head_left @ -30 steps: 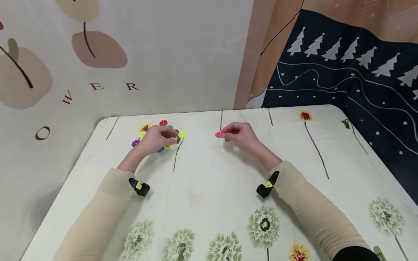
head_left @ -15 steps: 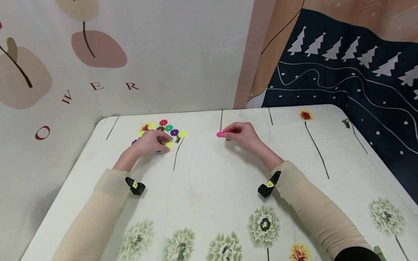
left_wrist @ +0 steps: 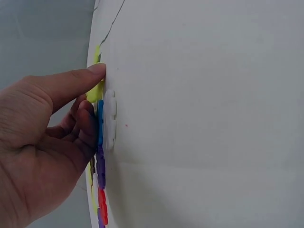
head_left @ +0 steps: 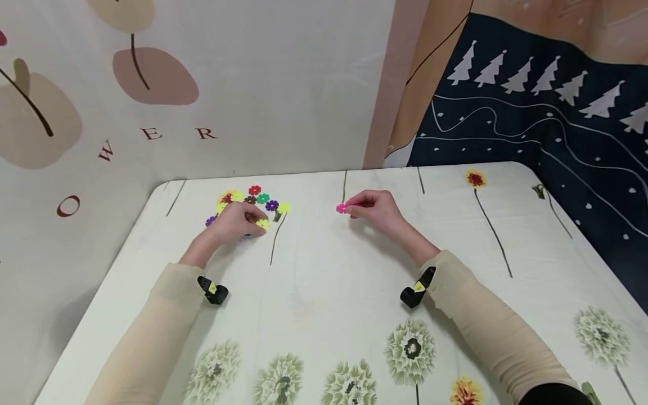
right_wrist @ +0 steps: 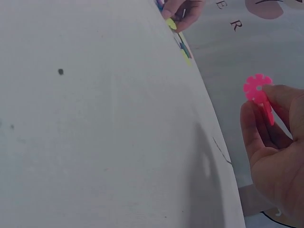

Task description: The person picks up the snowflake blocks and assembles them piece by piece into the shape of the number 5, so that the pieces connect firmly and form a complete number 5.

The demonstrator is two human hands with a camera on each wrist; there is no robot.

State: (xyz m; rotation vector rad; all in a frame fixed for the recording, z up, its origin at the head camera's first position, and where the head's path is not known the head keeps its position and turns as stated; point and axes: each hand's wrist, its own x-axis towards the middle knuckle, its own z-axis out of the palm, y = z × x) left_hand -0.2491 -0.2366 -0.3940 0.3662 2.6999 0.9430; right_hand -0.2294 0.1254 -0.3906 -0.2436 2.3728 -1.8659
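Observation:
My left hand is over a cluster of flower-shaped plastic discs at the back left of the table. Between its thumb and finger it pinches a yellow flower-shaped disc, seen tilted up in the right wrist view. Beside that hand in the left wrist view are a blue disc and a white disc. My right hand grips pink flower-shaped discs above the table; two appear joined at an angle. Fingers hide part of them.
Near the left hand lie a red disc, a green disc, a purple disc and another yellow disc. The white tablecloth has printed flowers. A patterned curtain hangs behind the table's back edge.
My left hand has moved slightly left and toward me, onto the yellow disc, uncovering the brown, green and purple discs. The right hand with the pink discs has hardly moved.

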